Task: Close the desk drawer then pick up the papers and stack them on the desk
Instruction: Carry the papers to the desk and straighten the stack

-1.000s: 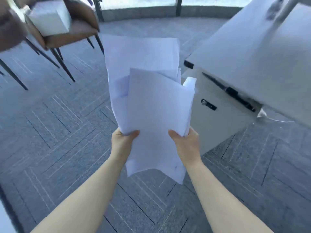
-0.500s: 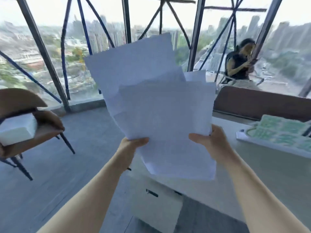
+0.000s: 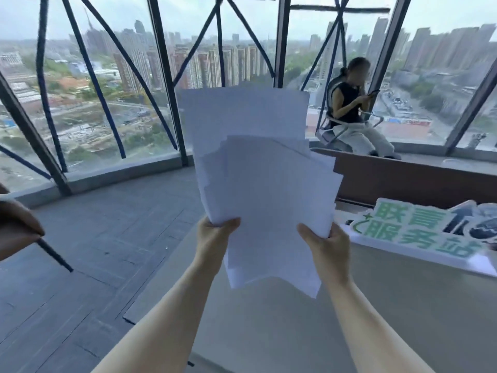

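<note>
A loose, uneven bundle of white papers (image 3: 263, 170) is held upright in front of me, above the near left part of the grey desk (image 3: 269, 327). My left hand (image 3: 213, 238) grips the bundle's lower left edge, thumb on the front sheet. My right hand (image 3: 324, 246) grips its lower right edge the same way. The sheets are fanned and misaligned, and their bottom edge hangs a little above the desk top. The drawer is out of sight below the desk.
A flat sign with green characters (image 3: 419, 232) lies on the desk at the right. A brown partition (image 3: 403, 179) stands behind it. A person sits on a chair (image 3: 349, 114) by the windows. A brown chair (image 3: 16, 224) juts in at the left.
My view has lifted from the floor and the drawer unit to the desk top and windows. Both hands have carried the papers up and over the desk.
</note>
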The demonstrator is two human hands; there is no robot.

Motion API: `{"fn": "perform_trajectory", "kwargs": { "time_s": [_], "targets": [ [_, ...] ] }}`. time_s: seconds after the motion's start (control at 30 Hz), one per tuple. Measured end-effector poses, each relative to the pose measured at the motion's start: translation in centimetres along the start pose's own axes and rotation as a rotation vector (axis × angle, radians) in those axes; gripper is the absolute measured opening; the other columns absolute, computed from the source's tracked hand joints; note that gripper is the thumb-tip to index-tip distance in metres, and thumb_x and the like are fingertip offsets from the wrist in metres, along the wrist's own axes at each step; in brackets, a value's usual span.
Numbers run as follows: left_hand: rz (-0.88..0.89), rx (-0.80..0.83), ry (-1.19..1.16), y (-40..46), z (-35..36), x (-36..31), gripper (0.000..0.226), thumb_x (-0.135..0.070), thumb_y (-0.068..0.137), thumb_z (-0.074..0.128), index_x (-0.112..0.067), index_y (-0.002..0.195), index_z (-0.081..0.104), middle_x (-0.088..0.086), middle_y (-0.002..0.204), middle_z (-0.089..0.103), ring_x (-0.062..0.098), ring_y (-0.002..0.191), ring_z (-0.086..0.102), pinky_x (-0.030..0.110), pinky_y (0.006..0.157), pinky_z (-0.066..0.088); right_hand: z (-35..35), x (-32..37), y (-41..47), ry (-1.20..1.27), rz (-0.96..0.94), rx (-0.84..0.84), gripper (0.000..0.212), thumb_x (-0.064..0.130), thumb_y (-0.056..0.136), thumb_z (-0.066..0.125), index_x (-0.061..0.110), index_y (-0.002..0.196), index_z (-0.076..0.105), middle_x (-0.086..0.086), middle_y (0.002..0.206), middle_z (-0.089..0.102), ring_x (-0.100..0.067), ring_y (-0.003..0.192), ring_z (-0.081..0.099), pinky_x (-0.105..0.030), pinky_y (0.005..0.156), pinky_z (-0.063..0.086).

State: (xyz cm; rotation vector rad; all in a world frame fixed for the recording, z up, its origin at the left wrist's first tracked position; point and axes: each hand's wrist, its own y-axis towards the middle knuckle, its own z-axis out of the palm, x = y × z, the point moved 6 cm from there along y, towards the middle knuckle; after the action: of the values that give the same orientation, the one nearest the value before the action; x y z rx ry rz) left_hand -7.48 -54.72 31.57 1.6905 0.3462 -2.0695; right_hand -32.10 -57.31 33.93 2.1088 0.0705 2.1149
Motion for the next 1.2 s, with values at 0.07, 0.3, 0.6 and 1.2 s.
{"fn": "perform_trajectory", "kwargs": {
  "time_s": [0.07, 0.3, 0.6, 1.2],
  "targets": [
    [-0.046, 0.01, 0.037, 0.7, 1.1, 2.8, 0.023, -0.009, 0.062, 0.077, -0.007, 0.084, 0.072, 0.007, 0.079, 0.071, 0.015, 0.068, 0.068, 0.025, 0.061, 0.056, -0.5, -2.9, 0.1, -0.006, 0.052, -0.021, 0.014, 0.008, 0.078, 0.074, 0.021, 0.079, 0.071, 0.012, 0.07, 0.072, -0.002, 0.062, 0.065, -0.018, 0.058, 0.051],
    [-0.284, 0.117, 0.207, 0.7, -0.5, 13.9, 0.042, -0.021, 0.054, 0.084, 0.0, 0.088, 0.073, 0.011, 0.083, 0.072, 0.023, 0.074, 0.066, 0.039, 0.071, 0.054, -3.2, -12.9, -1.7, -0.093, 0.369, -0.087, 0.02, 0.016, 0.073, 0.082, -0.001, 0.083, 0.076, -0.006, 0.078, 0.075, -0.008, 0.067, 0.07, -0.017, 0.058, 0.05],
    [-0.374, 0.241, 0.307, 2.1, 0.1, 16.1, 0.022, -0.006, 0.059, 0.078, -0.001, 0.079, 0.072, -0.002, 0.066, 0.073, 0.019, 0.066, 0.065, 0.028, 0.063, 0.054, -3.3, -8.3, 1.2, -0.229, 0.118, -0.047, 0.051, 0.02, 0.071, 0.082, 0.026, 0.117, 0.061, 0.012, 0.102, 0.068, 0.007, 0.084, 0.062, -0.005, 0.071, 0.045],
    [-0.32, 0.349, 0.271, 8.1, -3.5, 13.8, 0.07, -0.013, 0.062, 0.083, -0.012, 0.126, 0.056, 0.005, 0.119, 0.068, 0.018, 0.109, 0.064, 0.039, 0.097, 0.049, -4.2, -6.6, 4.5, -0.402, 0.086, 0.129, 0.017, 0.021, 0.084, 0.066, 0.015, 0.099, 0.072, -0.014, 0.078, 0.069, -0.017, 0.073, 0.054, -0.033, 0.07, 0.041]
  ]
}}
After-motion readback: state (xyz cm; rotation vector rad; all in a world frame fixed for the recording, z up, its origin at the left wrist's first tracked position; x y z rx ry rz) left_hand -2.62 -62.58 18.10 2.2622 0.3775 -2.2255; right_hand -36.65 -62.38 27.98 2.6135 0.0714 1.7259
